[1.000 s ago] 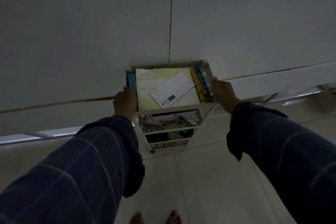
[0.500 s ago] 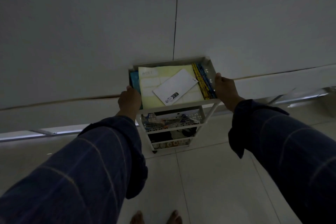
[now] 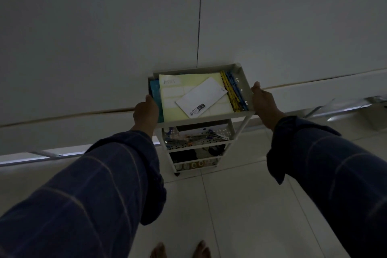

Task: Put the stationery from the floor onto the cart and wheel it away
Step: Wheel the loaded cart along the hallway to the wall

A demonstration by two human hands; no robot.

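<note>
Stationery sat loaded on the cart [image 3: 240, 73] — both hands, left hand [image 3: 146, 111] and right hand [image 3: 265, 103], gripped its top tray's sides — wheeling away remained.

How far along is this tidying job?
Loading looks done: the floor shows no stationery, and the cart holds a yellow sheet, a white envelope and filled lower shelves. In hand: the left hand and right hand grip its top tray. Wheeling seems underway or nearly finished.
</note>
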